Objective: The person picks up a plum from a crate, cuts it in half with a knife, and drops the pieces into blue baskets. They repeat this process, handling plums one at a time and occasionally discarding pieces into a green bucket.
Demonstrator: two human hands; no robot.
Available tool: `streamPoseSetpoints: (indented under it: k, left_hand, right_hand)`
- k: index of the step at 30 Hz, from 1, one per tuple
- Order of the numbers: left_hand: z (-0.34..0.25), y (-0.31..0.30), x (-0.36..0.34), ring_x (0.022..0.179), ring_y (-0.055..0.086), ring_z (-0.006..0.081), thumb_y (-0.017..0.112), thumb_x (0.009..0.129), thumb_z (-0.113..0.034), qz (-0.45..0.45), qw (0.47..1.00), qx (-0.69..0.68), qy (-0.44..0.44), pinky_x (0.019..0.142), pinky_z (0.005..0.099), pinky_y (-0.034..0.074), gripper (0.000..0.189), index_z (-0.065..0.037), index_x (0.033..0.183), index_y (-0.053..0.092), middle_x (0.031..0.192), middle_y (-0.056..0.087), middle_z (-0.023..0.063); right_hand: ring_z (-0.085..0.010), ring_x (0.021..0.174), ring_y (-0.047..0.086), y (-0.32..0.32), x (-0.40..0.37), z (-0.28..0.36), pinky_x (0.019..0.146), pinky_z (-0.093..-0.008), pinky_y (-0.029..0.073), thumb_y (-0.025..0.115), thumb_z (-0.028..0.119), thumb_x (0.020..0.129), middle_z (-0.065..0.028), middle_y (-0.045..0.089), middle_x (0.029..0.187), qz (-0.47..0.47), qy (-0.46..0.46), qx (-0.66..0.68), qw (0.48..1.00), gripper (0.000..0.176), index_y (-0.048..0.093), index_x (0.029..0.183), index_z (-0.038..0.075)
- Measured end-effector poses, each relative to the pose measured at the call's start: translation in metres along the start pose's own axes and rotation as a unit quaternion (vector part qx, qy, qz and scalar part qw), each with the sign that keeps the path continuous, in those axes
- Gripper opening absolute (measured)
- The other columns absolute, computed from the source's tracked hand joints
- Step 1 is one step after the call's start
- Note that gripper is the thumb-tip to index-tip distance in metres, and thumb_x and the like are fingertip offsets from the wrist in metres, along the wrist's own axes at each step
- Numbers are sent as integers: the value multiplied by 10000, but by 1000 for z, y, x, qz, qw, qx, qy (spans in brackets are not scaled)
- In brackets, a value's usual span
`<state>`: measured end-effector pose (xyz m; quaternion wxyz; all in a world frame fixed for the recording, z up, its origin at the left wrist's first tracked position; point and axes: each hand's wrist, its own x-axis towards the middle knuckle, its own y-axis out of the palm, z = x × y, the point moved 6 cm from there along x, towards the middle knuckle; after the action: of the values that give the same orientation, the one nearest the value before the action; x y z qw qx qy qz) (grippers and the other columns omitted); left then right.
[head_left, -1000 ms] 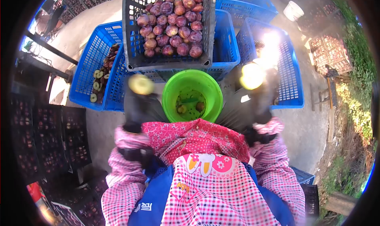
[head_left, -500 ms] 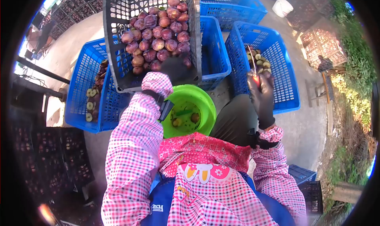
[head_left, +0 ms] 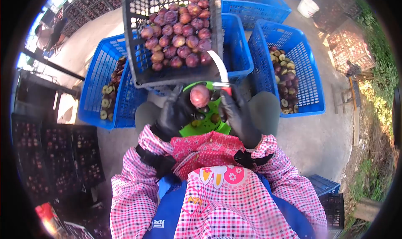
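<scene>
In front of my lap, my left hand (head_left: 177, 113), in a black glove, is closed around a reddish plum (head_left: 200, 96). My right hand (head_left: 239, 115), also gloved, grips the red handle of a knife (head_left: 221, 69); its curved blade points up and away, just right of the plum. Below both hands a green basin (head_left: 186, 131) holds a few fruit pieces, partly hidden by the gloves. Beyond them a tilted black crate (head_left: 144, 76) is heaped with whole plums (head_left: 178, 41).
A blue crate (head_left: 89, 97) on the left and another blue crate (head_left: 310, 89) on the right contain cut fruit. More blue crates (head_left: 256, 6) stand behind the black one. A white bucket (head_left: 307, 7) is farther back, and stacked dark crates (head_left: 54, 155) line the left side.
My left hand has come back from the black crate holding a plum. My right hand, with the knife, has moved left from the right-hand blue crate to beside the plum.
</scene>
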<state>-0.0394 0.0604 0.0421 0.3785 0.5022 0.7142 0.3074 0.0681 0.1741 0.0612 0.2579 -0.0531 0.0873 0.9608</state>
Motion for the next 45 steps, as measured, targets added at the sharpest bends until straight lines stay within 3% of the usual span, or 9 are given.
streamPoseSetpoints:
  k: [6,8,9,13,29,38,39,41,45]
  left_hand:
    - [48,-42,-38,650,527,157,431,1011,-492,-129,976,-157,82,577,271,446,533,-25,1255,513,1038,619,109]
    - [56,-47,-39,649,526,153,412,1015,-502,-98,977,-171,82,579,272,450,539,-35,1265,513,991,613,98]
    - [59,-46,-40,651,527,150,404,1016,-505,-81,981,-159,76,570,263,441,539,-41,1269,514,992,614,92]
    - [62,-37,-38,644,529,142,379,1019,-519,-100,987,-103,66,523,235,410,546,-55,1270,521,994,619,72]
    - [66,-17,-38,664,560,102,360,1015,-570,-43,993,-101,41,546,219,428,528,-100,1158,556,886,628,20]
    - [51,-4,-42,650,587,133,300,1040,-536,-66,984,135,97,530,243,432,548,-69,1100,581,816,606,50]
    - [55,-16,-40,607,566,127,284,1035,-552,-78,984,143,66,513,241,423,563,-78,1102,579,798,609,49]
    - [53,-35,-21,551,531,116,278,1025,-581,-66,986,130,77,478,243,403,584,-88,1065,590,746,594,45]
    - [35,-32,-26,579,556,103,236,991,-672,-52,923,331,-187,478,244,412,674,-102,1050,590,751,599,28]
  right_hand:
    - [-50,563,471,23,-19,-10,502,-238,394,498,253,1039,-15,586,752,61,31,30,997,230,557,1102,40]
    - [-128,564,521,27,-28,2,533,-309,441,528,246,1022,-94,561,691,51,-142,-267,952,227,559,1057,24]
    - [-272,605,613,29,-35,2,583,-398,478,569,244,994,-183,575,705,57,-137,-270,951,233,563,1038,16]
    - [-425,742,638,36,-46,6,597,-474,485,612,247,957,-232,647,828,34,-168,-354,919,232,578,1033,31]
    - [-424,687,629,40,-49,1,563,-483,488,604,262,954,-219,625,760,7,-206,-392,897,227,556,973,41]
    - [-288,574,635,33,-54,-11,494,-402,478,604,292,959,-109,624,698,-40,-264,-521,810,242,555,986,56]
    - [-215,553,598,25,-42,-30,485,-357,458,582,309,981,-62,603,698,92,-80,-292,949,257,562,1013,55]
    - [-37,573,479,24,-56,-18,503,-236,393,529,325,1028,29,535,734,322,187,109,922,290,571,1083,43]
    - [-81,776,589,15,-27,-9,703,-255,489,640,257,970,-11,632,845,70,-49,-132,988,318,595,1156,3]
